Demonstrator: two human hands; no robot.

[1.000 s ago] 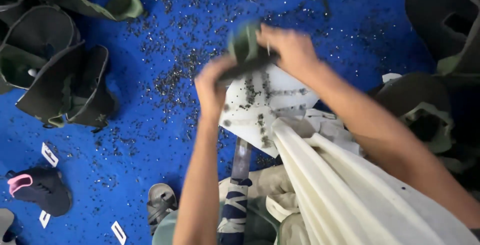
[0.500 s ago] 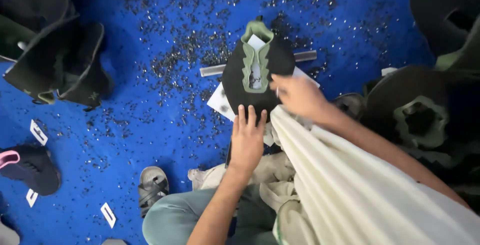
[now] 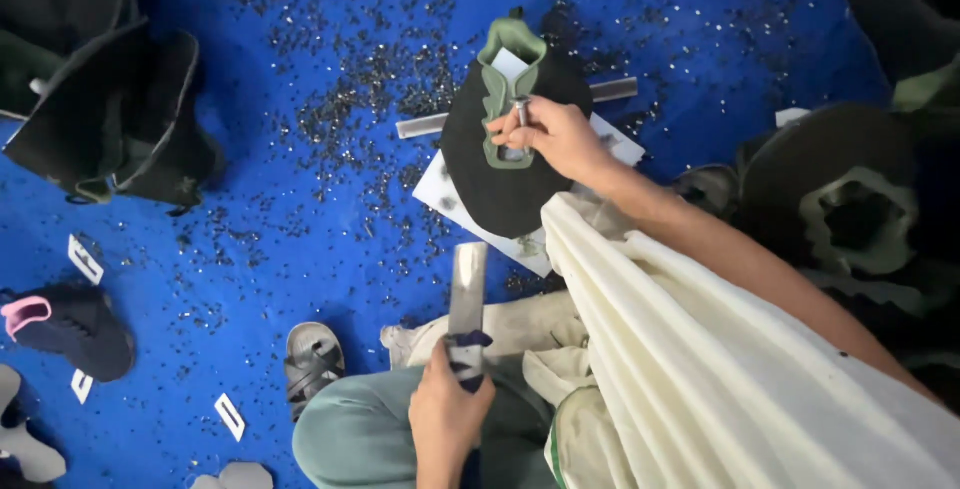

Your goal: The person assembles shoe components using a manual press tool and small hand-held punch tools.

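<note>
A black shoe upper (image 3: 500, 189) with green trim lies flat on a white board (image 3: 440, 184) on the blue floor. My right hand (image 3: 555, 139) rests on the upper's green opening and pinches a small metal punch (image 3: 521, 109) standing upright there. My left hand (image 3: 450, 414) is low near my knee. It grips the dark wrapped handle of a flat metal bar (image 3: 467, 284), which points up toward the board without touching the upper.
A metal strip (image 3: 420, 127) pokes out from under the board. Piles of black uppers lie at the left (image 3: 120, 119) and right (image 3: 850, 209). Small dark scraps (image 3: 370, 79) litter the floor. A sandal (image 3: 312, 364), a black shoe with pink lining (image 3: 60, 324) and white tags (image 3: 85, 259) lie lower left.
The upper, held up in both hands a second ago, now lies on the board. My left hand has pulled back and taken the metal bar; my right hand now holds the punch on the upper.
</note>
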